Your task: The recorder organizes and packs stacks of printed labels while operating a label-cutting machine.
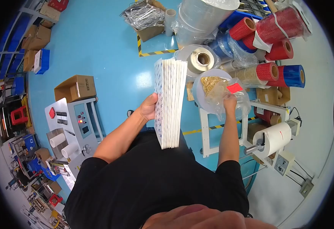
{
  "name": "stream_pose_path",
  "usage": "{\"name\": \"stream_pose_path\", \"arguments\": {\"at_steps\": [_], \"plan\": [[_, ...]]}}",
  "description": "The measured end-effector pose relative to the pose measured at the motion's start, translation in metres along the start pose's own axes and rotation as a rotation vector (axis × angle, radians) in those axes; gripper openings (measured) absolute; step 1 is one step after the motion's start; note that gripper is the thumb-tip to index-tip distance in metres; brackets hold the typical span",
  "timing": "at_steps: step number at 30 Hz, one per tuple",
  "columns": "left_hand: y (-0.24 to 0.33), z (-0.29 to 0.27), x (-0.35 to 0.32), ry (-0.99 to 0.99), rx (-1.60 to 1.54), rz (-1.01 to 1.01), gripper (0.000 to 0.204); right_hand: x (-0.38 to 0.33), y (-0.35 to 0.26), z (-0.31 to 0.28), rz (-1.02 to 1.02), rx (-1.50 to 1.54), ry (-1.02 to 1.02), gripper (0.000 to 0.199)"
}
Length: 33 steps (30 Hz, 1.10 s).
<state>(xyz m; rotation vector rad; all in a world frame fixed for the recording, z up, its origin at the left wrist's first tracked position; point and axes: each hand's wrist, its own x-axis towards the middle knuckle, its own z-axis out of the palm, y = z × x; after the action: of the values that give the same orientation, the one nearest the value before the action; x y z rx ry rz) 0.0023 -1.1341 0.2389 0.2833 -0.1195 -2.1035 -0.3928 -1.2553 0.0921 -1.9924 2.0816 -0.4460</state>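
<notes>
In my left hand (148, 108) is a thick stack of white sheets (171, 105) with small blue print on its outer face, held upright in front of my body. The thumb lies along the stack's left side and the other fingers are hidden behind it. Over to the right, my right hand (230, 102) is closed at a clear plastic bag (217, 98) with a red label (234, 88). Yellowish rubber bands (209, 83) show at the bag's left, on a round pale disc (199, 93). My right fingertips are partly covered by the film.
At the left stands a machine (81, 120) with a control panel, near an open cardboard box (75, 88). Red rolls (243, 28) and a tape roll (202, 59) crowd the far right. A white roll (273, 136) sits on a spindle beside a white frame (205, 133).
</notes>
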Motion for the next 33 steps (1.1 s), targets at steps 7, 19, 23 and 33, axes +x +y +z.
{"name": "stream_pose_path", "arguments": {"at_steps": [7,19,23,33], "plan": [[0.003,0.022,0.008,-0.093,-0.046,0.034,0.058,-0.001,0.008,-0.021,0.173,0.306,-0.151,0.024],[0.004,0.011,0.003,-0.39,-0.133,0.073,0.071,-0.016,-0.027,-0.088,0.517,0.658,-0.138,0.023],[0.007,0.004,-0.004,-0.401,-0.217,0.065,0.072,-0.04,-0.036,-0.122,0.52,0.664,0.011,0.021],[0.031,-0.011,-0.059,-0.209,-0.16,0.257,0.074,-0.073,-0.327,-0.113,-0.081,0.989,-0.661,0.014]]}}
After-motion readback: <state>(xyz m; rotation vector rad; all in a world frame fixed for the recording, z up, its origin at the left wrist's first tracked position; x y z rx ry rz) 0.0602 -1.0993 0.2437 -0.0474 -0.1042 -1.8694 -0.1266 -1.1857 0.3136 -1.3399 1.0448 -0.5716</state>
